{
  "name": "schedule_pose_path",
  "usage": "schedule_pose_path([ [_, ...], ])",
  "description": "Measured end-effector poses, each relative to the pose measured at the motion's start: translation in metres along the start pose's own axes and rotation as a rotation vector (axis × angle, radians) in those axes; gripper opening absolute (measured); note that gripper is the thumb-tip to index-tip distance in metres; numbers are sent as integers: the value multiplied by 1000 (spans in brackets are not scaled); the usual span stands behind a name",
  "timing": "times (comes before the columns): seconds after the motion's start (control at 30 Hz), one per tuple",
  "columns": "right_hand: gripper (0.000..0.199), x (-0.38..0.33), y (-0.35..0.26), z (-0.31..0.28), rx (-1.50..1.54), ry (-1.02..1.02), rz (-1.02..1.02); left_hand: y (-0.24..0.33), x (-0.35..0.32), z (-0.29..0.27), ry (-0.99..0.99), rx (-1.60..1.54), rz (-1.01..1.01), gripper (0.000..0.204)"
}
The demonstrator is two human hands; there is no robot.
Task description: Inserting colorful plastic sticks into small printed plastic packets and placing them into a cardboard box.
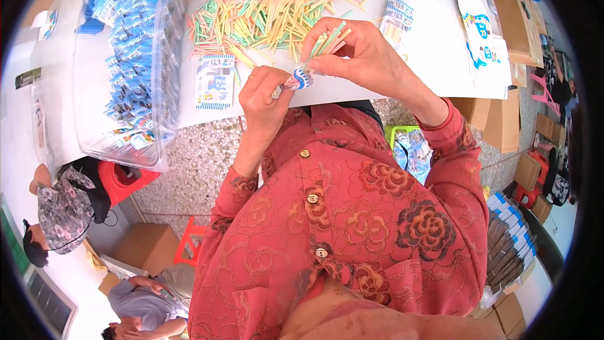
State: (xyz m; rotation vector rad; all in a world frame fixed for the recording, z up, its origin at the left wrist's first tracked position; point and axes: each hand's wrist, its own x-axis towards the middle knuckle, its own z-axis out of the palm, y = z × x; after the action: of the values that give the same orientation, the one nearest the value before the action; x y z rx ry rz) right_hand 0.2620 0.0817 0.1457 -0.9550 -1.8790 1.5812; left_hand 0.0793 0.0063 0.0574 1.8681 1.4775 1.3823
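My left hand pinches a small blue-and-white printed plastic packet just above the table's near edge. Closed round a small bunch of thin pastel sticks, my right hand meets the packet's upper end. The sticks are green, yellow and pink, and their lower ends are hidden by my fingers and the packet. Beyond both hands lies a large loose heap of the same sticks. A flat packet rests on the table left of my left hand. Another packet, with sticks inside, lies past my right hand.
On the left a clear plastic bin holds many blue-and-white packets. White printed bags and cardboard boxes line the white table's right side. A red stool stands below the bin. Two people sit at lower left.
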Motion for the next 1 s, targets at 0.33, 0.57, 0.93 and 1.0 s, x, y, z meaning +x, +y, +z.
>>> schedule_pose_path([
  [0.33,8,-5,1,-1,-13,-4,-9,4,0,-4,-36,-136,-153,15],
  [0.57,16,-10,4,3,-255,56,-401,9,-3,0,-97,-407,-440,12],
  [0.93,14,-3,3,-5,-326,-28,-236,7,-2,4,-103,-247,-295,13],
  [1.0,15,-1,5,-8,-333,-20,-226,6,2,5,-77,-257,-255,13],
])
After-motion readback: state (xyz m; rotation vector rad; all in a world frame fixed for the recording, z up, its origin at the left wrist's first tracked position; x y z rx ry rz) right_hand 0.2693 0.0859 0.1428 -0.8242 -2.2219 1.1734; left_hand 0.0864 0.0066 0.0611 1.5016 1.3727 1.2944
